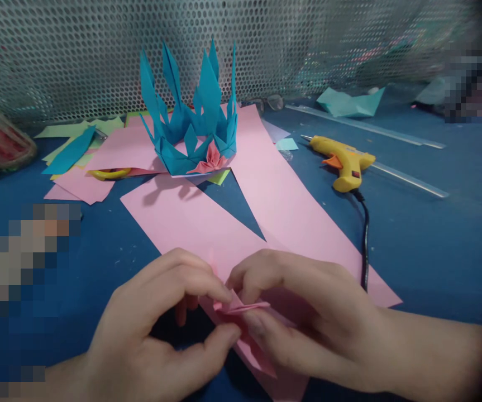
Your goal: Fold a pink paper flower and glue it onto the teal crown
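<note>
Currently pinching folded pink paper (237, 305) in right hand (330, 310), touching with left hand (135, 318), can't tell if gripping; could crease crooked if pressed unevenly, or tear if tugged.

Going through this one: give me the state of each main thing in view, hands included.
Right hand: pinching folded pink paper
Left hand: index fingertip at that paper, grip unclear
Folded pink paper: creased, off the table
Blue crown: upright, points up
Pink flower: pleated, at the crown's front
Glue gun: lying down, cord attached; power unclear
Yellow handle: partly covered
</note>
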`<state>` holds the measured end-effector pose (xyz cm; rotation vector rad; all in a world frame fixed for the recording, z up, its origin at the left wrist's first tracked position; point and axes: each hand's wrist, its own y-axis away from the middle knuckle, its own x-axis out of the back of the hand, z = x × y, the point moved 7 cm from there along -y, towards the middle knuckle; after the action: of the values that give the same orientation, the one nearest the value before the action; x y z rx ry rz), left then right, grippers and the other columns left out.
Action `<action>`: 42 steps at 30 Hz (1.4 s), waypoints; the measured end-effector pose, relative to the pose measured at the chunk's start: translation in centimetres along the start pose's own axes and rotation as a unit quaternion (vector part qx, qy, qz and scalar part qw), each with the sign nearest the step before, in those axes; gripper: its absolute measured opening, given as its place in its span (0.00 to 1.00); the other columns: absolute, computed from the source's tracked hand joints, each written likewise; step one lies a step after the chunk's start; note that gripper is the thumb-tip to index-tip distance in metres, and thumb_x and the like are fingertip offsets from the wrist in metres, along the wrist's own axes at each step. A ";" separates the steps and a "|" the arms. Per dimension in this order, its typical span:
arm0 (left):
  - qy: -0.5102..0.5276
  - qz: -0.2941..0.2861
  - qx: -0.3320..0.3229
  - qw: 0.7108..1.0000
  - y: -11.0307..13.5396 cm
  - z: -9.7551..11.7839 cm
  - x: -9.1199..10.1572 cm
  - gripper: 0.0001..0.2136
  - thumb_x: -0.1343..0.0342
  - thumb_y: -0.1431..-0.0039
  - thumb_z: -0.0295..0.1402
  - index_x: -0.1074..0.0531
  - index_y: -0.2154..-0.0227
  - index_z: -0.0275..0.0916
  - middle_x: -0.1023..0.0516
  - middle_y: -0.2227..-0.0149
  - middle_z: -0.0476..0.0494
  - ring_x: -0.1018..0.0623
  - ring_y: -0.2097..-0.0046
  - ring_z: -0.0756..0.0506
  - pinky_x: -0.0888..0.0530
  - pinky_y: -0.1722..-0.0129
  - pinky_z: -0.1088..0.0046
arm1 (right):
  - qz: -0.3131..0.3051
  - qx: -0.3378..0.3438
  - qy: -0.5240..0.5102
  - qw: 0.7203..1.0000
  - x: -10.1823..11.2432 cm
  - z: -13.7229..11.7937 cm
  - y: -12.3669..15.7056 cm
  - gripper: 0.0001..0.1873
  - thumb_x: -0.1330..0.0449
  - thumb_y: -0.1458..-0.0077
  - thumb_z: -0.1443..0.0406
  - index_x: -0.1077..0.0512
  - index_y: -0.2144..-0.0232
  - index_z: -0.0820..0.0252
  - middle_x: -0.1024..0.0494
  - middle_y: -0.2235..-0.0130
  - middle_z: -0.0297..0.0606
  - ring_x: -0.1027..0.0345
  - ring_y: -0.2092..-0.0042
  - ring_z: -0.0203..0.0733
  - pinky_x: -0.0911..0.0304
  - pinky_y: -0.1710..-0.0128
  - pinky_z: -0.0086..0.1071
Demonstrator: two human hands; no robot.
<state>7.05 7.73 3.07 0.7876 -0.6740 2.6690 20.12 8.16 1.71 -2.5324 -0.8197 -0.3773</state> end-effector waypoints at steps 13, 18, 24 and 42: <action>-0.038 0.013 0.004 0.999 0.3 -0.2 0.1 0.11 0.44 0.49 0.20 0.26 0.71 0.45 0.30 0.70 0.55 0.27 0.71 0.57 0.29 0.76 0.87 | 0.004 0.001 0.004 1.000 0.0 -0.2 -0.2 0.02 0.44 0.41 0.72 0.33 0.64 0.63 0.23 0.66 0.40 0.29 0.66 0.34 0.31 0.66 0.26; -0.031 0.002 0.004 1.000 0.4 -0.5 0.2 0.11 0.44 0.48 0.20 0.26 0.71 0.45 0.30 0.71 0.55 0.27 0.72 0.56 0.28 0.77 0.85 | 0.016 0.003 0.008 1.000 0.3 -0.3 -0.2 0.08 0.42 0.44 0.73 0.33 0.61 0.62 0.22 0.64 0.38 0.27 0.64 0.32 0.31 0.64 0.23; -0.027 0.000 0.003 1.000 0.3 -0.4 0.2 0.12 0.44 0.48 0.19 0.26 0.70 0.46 0.30 0.70 0.54 0.27 0.72 0.56 0.29 0.77 0.85 | 0.016 0.023 0.020 0.999 0.2 -0.5 -0.2 0.07 0.41 0.44 0.73 0.32 0.63 0.60 0.23 0.65 0.38 0.28 0.65 0.33 0.30 0.65 0.25; 0.005 -0.025 0.003 1.000 0.5 -0.5 -0.2 0.12 0.45 0.48 0.19 0.25 0.70 0.46 0.30 0.71 0.56 0.28 0.73 0.57 0.30 0.77 0.86 | 0.039 0.057 0.071 0.995 0.3 -1.0 -0.1 0.07 0.43 0.46 0.75 0.32 0.66 0.59 0.26 0.70 0.34 0.32 0.68 0.31 0.33 0.69 0.22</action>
<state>6.85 7.50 2.42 0.7807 -0.6357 2.6302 20.14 7.90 2.76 -2.3938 -0.6672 -0.4654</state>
